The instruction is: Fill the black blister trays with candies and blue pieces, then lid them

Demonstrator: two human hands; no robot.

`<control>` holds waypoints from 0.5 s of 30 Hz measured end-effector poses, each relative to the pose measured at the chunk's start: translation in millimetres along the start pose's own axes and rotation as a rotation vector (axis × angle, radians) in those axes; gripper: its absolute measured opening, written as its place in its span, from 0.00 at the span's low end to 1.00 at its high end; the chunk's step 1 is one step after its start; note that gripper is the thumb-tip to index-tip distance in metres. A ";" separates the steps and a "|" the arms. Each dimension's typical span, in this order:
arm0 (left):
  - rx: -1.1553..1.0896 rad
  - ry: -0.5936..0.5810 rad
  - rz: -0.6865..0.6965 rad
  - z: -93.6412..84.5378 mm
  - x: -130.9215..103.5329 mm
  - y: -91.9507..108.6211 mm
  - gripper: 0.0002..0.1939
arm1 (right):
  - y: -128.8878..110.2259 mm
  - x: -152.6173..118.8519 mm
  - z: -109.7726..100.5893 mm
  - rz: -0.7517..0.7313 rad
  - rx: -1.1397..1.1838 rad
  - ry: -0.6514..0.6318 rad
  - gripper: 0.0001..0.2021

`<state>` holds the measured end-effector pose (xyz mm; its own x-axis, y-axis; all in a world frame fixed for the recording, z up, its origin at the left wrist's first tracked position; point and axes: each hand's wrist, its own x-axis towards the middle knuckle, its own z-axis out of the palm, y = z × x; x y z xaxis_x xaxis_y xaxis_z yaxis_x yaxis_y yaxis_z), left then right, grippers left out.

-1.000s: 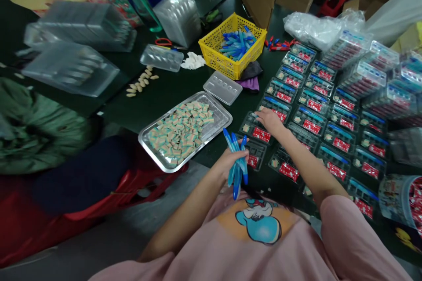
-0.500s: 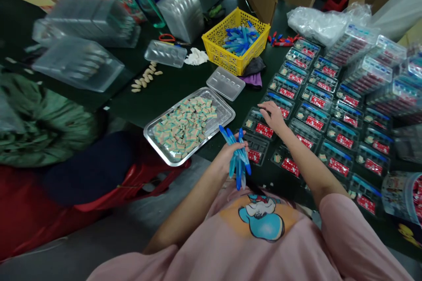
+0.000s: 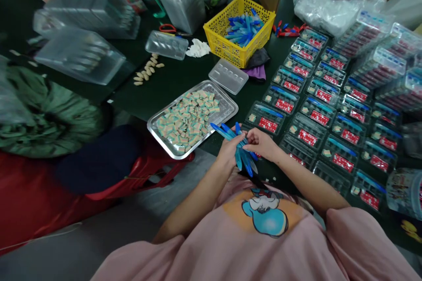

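Observation:
Several blue pens (image 3: 243, 158) are bunched in my left hand (image 3: 229, 149), whose fingers wrap round them. My right hand (image 3: 260, 142) touches the same bunch from the right, its fingers pinched at the pens; exactly what they grip is too small to tell. Right of my hands, rows of clear plastic trays (image 3: 343, 138) lie on the dark table, many with a blue pen, a red patterned piece and a small pale block. One such tray (image 3: 265, 118), just above my right hand, shows a red piece and a pale block but no pen.
A metal tray (image 3: 153, 134) of small striped blocks lies to the left. Behind it stand a yellow basket (image 3: 227, 48) of blue pens and an unfilled clear tray (image 3: 228, 76). Stacked packs (image 3: 376, 68) rise at the right. Red-handled scissors (image 3: 168, 28) lie farther back.
My right hand has moved left and down from above the clear trays to the pens in my left hand. The pen bunch has tilted, and the view has shifted slightly.

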<state>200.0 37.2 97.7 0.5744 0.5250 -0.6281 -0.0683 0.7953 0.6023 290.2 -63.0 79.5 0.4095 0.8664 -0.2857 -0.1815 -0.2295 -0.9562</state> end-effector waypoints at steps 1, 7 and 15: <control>0.002 0.010 0.002 0.1 0.6 -0.5 0.30 | 2.0 0.6 -0.5 0.009 0.034 -0.006 0.18; -0.048 0.053 0.038 -3.9 11.6 6.5 0.25 | -7.4 6.3 -35.5 -0.074 -0.145 0.108 0.12; -0.154 0.066 0.058 -29.6 13.3 37.0 0.21 | 4.0 12.2 -56.8 -0.322 -0.803 0.220 0.06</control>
<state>181.0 82.6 97.0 0.5117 0.5858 -0.6285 -0.2264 0.7976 0.5590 345.3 -78.6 68.7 0.5102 0.8565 0.0774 0.6189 -0.3031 -0.7247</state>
